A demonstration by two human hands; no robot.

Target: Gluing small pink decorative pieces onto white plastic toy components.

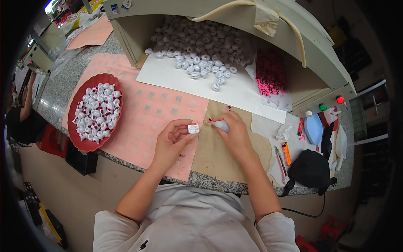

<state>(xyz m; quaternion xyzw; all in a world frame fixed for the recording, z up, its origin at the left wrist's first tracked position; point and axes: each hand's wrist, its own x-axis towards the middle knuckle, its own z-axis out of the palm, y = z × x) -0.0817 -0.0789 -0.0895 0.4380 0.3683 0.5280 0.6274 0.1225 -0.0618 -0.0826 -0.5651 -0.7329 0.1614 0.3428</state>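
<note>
My left hand [173, 138] pinches a small white rounded piece [193, 129] between thumb and fingers. To its right, my right hand [235, 136] grips a small whitish squeeze bottle [222, 125] with a thin tip pointing left toward that piece. A tiny pink-and-black part [211, 119] shows beside the tip; I cannot tell whether it touches it. Another small pink-and-black part [229, 108] lies just beyond my right hand. Both hands are over the brown sheet [210, 155] and the edge of the pink patterned sheet [147, 126].
At left stands a red scalloped bowl [71, 122] of white pieces with pink-and-black parts. A pile of white pieces [205, 46] and pink parts [270, 73] sit under the grey hood [319, 46]. An orange lighter [286, 153], pens [280, 161] and a black cloth item [308, 170] lie at right.
</note>
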